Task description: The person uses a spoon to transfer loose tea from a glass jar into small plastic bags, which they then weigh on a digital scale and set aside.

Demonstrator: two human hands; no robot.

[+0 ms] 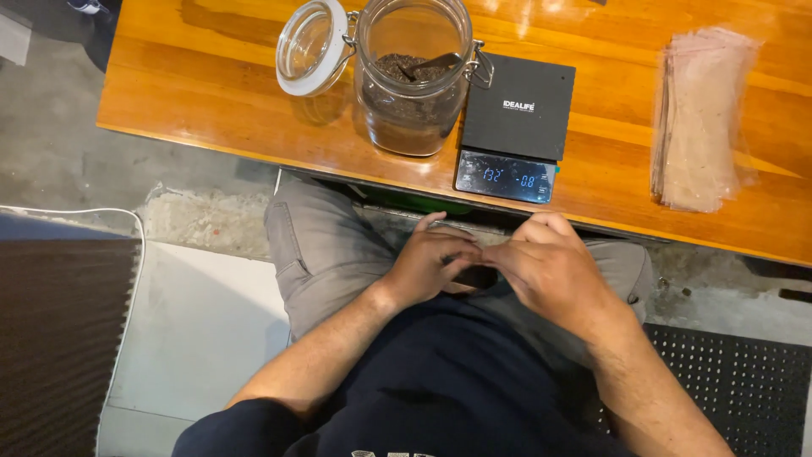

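Note:
My left hand point(431, 258) and my right hand point(550, 267) meet over my lap, just below the table's front edge. Their fingertips pinch together on a thin pale pouch point(479, 239), which the fingers mostly hide. Above them on the wooden table point(211, 93) stands a black digital scale point(518, 108) with a lit display. To its left is a glass clip-top jar point(413, 80) with its lid swung open. The jar holds dark grounds and a dark scoop point(431, 63).
A stack of pale translucent pouches point(700, 118) lies on the table's right side. A black perforated mat point(744, 381) is on the floor at right. At left are a dark ribbed surface point(59, 338) and a white cable point(127, 222).

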